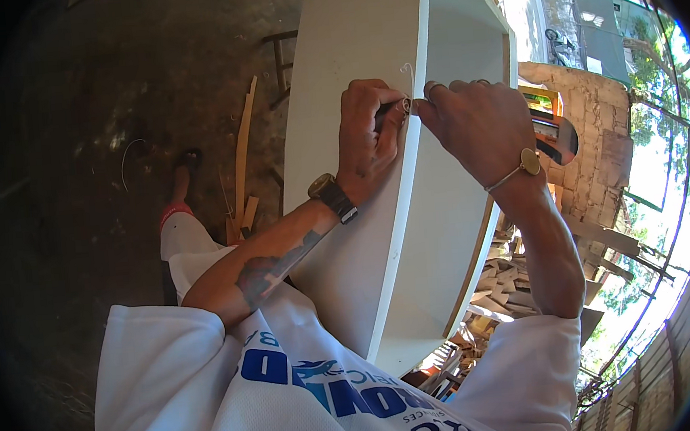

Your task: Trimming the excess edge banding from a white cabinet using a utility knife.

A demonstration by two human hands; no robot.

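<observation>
Along the long pale edge (395, 240) of a white cabinet box (355, 28), both hands meet well up from the near end; the box lies right before the wearer, smooth outer panel to the left, open hollow to the right. Left hand (370, 124), watch (332, 198) at the wrist: fingers curled under, thumb and forefinger drawn together in a pinch on a small object (407, 106) at the edge; too small to tell what it is. Right hand (479, 120), bracelet (520, 168) at the wrist: comes over from the hollow side, thumb reaching to the same spot, knuckles bent; cannot tell whether it grips anything. A thin pale curl (408, 69) stands up just beyond the left fingertips. A similar curl (128, 164) lies on the dark floor (62, 230), well apart, beyond a long wood strip (245, 146). Step in hand, as judged: close finishing of the edge, likely shaving or peeling off a fine sliver. Part done at best, by the look of it. Next move seems to call for a light, even draw along the edge, fingertips braced against the panel so the face is not nicked.
</observation>
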